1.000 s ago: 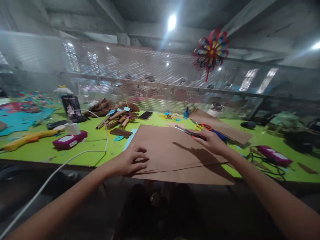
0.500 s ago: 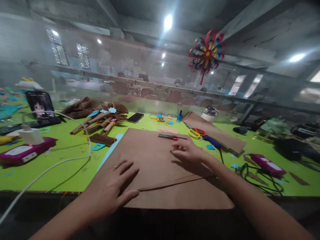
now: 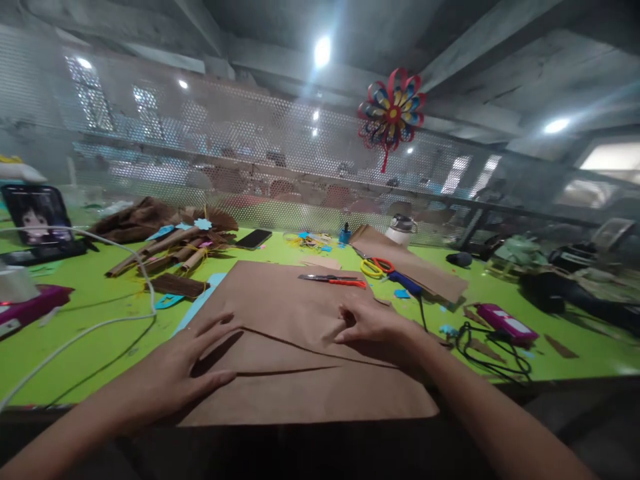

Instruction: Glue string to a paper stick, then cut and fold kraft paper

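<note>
Brown paper sheets point(image 3: 310, 397) lie in front of me, one over another, the upper one with slightly lifted edges. My left hand point(image 3: 193, 360) rests on the left side of the paper, fingers spread, thumb near a paper edge. On the right part of the paper is my right hand point(image 3: 370, 327), its fingers curled in and closed. A pale blur shows by its fingertips, and I cannot make out whether it holds anything. Just beyond this hand a utility knife point(image 3: 333, 280) with an orange-red handle lies on the paper.
Scissors point(image 3: 377, 268), folded brown paper point(image 3: 410, 263) and a purple power strip point(image 3: 506, 323) with black cable lie right. To the left are rolled brown pieces point(image 3: 170, 250), a white cable point(image 3: 150, 287) and a propped-up screen point(image 3: 37, 217). A phone point(image 3: 254, 239) lies at the back.
The upper paper's edge has shifted and now slants down from my left fingers toward the right. My left hand has slid left; my right hand is lower. The whole view has shifted.
</note>
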